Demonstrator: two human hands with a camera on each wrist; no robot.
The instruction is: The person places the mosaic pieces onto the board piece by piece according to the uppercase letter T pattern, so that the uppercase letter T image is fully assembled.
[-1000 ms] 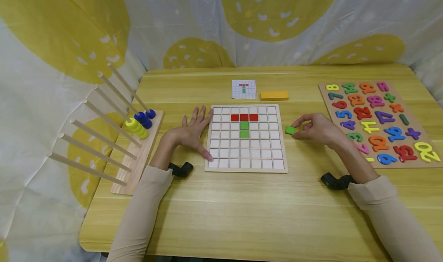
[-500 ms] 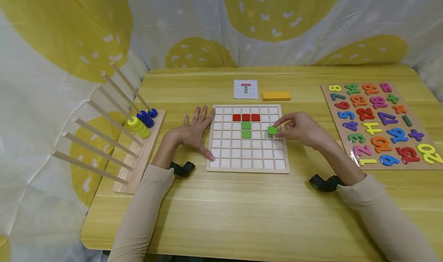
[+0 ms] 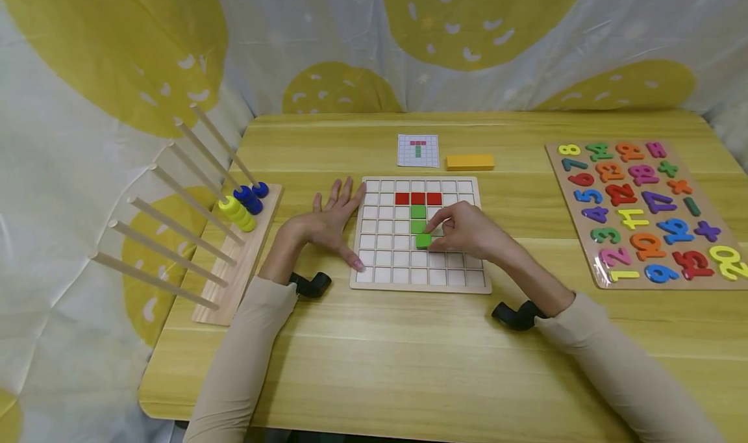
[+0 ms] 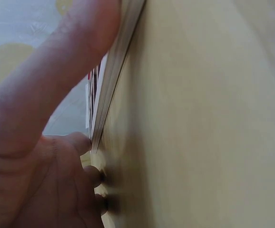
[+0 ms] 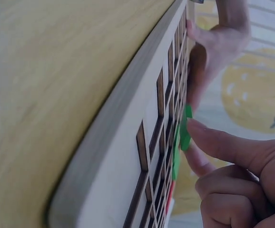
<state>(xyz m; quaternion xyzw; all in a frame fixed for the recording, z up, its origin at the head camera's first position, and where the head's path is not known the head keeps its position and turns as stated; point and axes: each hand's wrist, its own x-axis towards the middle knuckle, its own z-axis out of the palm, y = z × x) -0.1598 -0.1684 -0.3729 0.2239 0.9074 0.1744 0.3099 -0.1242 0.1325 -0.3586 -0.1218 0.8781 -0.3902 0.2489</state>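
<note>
A white grid board (image 3: 386, 288) in a pale wooden frame lies on the table. Three red square tiles (image 3: 417, 199) form a row in it, with two green tiles (image 3: 417, 212) in a column under the middle one. Between thumb and index finger, my right hand (image 3: 467, 230) pinches a green tile (image 3: 423, 241) just below that column. In the right wrist view this green tile (image 5: 186, 127) stands tilted close over the grid. My left hand (image 3: 327, 227) spreads its fingers along the board's left edge, the thumb on the lower left corner.
Behind the board lie a small card (image 3: 417, 151) with a red and green T pattern and an orange-yellow bar (image 3: 470, 163). A peg rack (image 3: 236, 254) with yellow and blue beads stands at left. At right lies a number puzzle board (image 3: 643, 215).
My right hand has carried the green tile leftward from the table beside the board to the grid's middle, below the green column. The left hand has stayed at the board's edge.
</note>
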